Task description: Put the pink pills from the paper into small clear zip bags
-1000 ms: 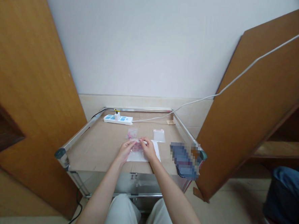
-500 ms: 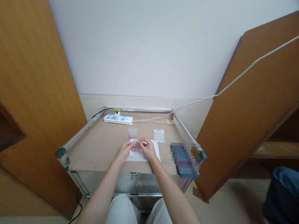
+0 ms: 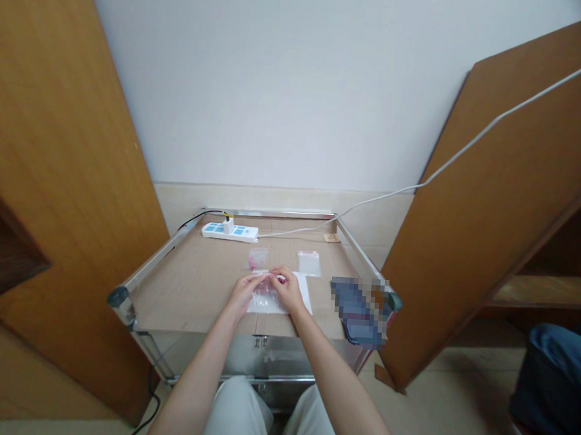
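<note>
My left hand (image 3: 244, 292) and my right hand (image 3: 287, 288) meet above a white sheet (image 3: 304, 296), fingers pinched together on a clear plastic bag (image 3: 264, 297). Something pink-red shows through the bag between the fingertips; its exact kind is too small to make out. Just beyond the hands lies a small clear zip bag (image 3: 258, 257) with tiny pink pieces in it. To its right rests a stack of flat clear zip bags (image 3: 309, 263).
A white power strip (image 3: 229, 231) with a plug in it sits at the back left, its cable (image 3: 370, 201) running up to the right. A blurred dark blue item (image 3: 356, 313) lies at the right edge of the cardboard-covered table (image 3: 182, 289). Another person's leg (image 3: 556, 378) shows far right.
Both hands stay in nearly the same place, still pinching the clear bag. The bag's lower part has shifted slightly between them.
</note>
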The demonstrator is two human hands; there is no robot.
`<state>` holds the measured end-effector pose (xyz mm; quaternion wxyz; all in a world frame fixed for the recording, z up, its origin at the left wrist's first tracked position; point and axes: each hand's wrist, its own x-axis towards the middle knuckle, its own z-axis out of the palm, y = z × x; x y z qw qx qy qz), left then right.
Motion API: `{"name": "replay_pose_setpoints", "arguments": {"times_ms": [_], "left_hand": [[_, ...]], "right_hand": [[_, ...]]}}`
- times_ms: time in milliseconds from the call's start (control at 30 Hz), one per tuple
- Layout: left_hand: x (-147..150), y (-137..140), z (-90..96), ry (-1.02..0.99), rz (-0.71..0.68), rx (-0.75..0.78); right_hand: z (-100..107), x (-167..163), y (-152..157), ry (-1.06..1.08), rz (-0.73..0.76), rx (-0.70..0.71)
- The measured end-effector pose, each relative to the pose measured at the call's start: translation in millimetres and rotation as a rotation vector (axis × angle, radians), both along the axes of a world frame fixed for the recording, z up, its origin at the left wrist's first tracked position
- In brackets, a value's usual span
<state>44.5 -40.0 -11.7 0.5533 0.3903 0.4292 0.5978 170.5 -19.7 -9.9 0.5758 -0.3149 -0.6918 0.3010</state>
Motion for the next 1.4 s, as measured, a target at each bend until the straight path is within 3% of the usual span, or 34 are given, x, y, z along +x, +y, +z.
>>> {"name": "replay_pose_setpoints", "arguments": {"times_ms": [667,1000,1400], "left_hand": [[-1.0,3.3,-7.5,0.012,-0.005,0.037],[-3.1,0.9,-3.9,-0.041,-0.044,-0.032],[-1.5,-1.2,1.2,-0.08,-0.012,-0.083]], "right_hand": [[2.0,-0.3,-2.8,-0.08,-0.014,0.02],[0.3,-1.0,-2.7,-0.055,0.0,-0.08],[-0.8,-0.9,-1.0,-0.051,-0.036,-0.106]]}}
